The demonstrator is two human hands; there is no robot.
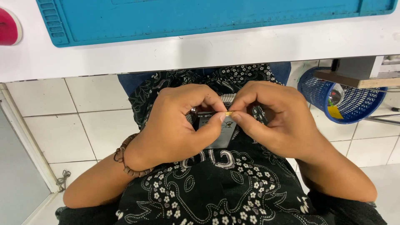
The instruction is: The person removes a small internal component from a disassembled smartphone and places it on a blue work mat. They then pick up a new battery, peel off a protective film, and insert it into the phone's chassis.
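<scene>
Over my lap, both hands hold a small flat dark device (220,132), grey-black with printed symbols on its face. My left hand (177,125) wraps its left side, thumb and forefinger pinched at its top edge. A beaded bracelet circles that wrist. My right hand (275,118) grips the right side and pinches a small yellowish tab (229,113) at the top edge, fingertip to fingertip with the left. Most of the device is hidden behind my fingers.
A white table edge (208,54) runs across above my hands, carrying a blue work mat (208,16) and a red-pink object (8,27) at far left. A blue plastic basket (346,100) stands on the white tiled floor at right. Black floral clothing covers my lap.
</scene>
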